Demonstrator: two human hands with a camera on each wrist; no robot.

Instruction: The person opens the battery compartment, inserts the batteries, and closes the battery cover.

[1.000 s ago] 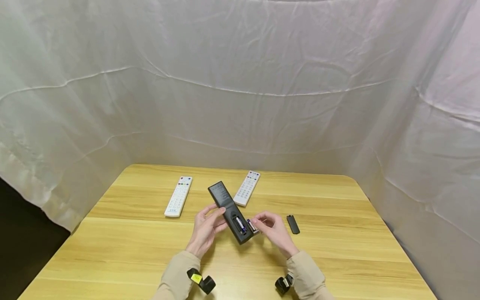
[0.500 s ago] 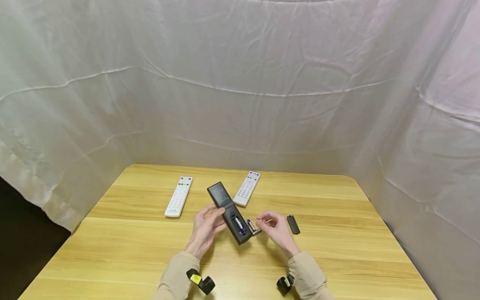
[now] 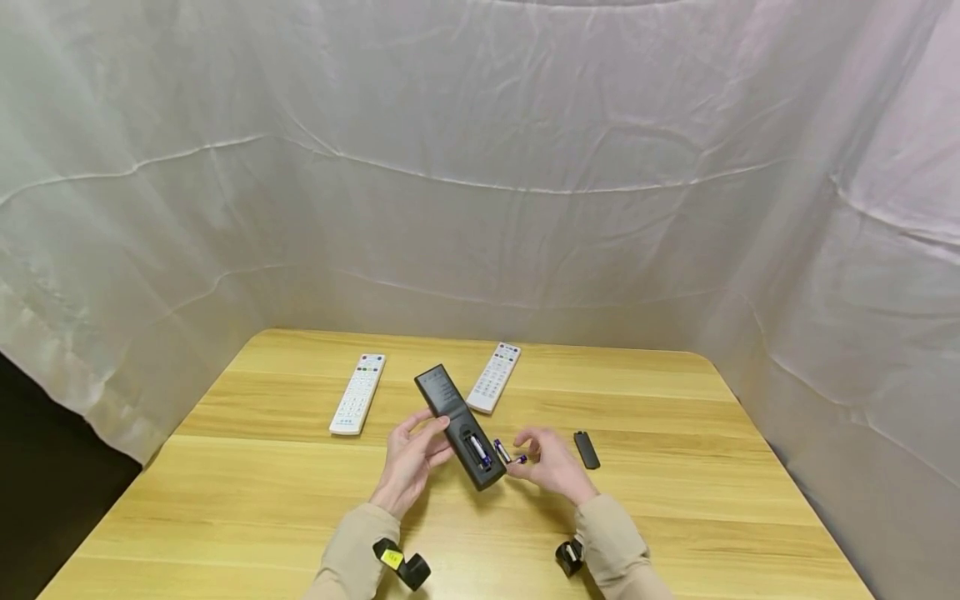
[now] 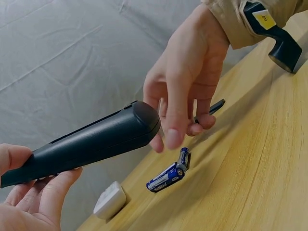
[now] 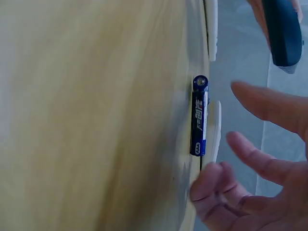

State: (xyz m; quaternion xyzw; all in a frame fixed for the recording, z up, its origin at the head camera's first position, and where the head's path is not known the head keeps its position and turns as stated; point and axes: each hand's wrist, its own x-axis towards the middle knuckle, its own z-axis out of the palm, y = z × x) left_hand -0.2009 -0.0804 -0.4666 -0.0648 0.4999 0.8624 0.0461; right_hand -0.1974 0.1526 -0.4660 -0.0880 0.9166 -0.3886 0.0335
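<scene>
My left hand (image 3: 414, 457) grips a black remote control (image 3: 447, 398), back side up and tilted above the table. Its battery compartment is uncovered, with a blue-and-silver battery (image 3: 478, 447) inside. My right hand (image 3: 553, 467) is just right of the remote's lower end, thumb and fingers apart, holding nothing. Loose AAA batteries (image 4: 165, 179) lie on the table beneath it; in the right wrist view one battery (image 5: 198, 122) lies near the fingertips, apart from them. The black battery cover (image 3: 587, 450) lies to the right of that hand.
One white remote (image 3: 357, 394) lies face up at the left of the wooden table (image 3: 675, 500). Another white remote (image 3: 495, 377) lies behind the black one. Pale curtains (image 3: 480, 208) hang around the table's back and sides.
My right hand has let go of the batteries beside the remote, and its fingers have spread. One loose battery now points more to the right. The left hand and the black remote have hardly moved.
</scene>
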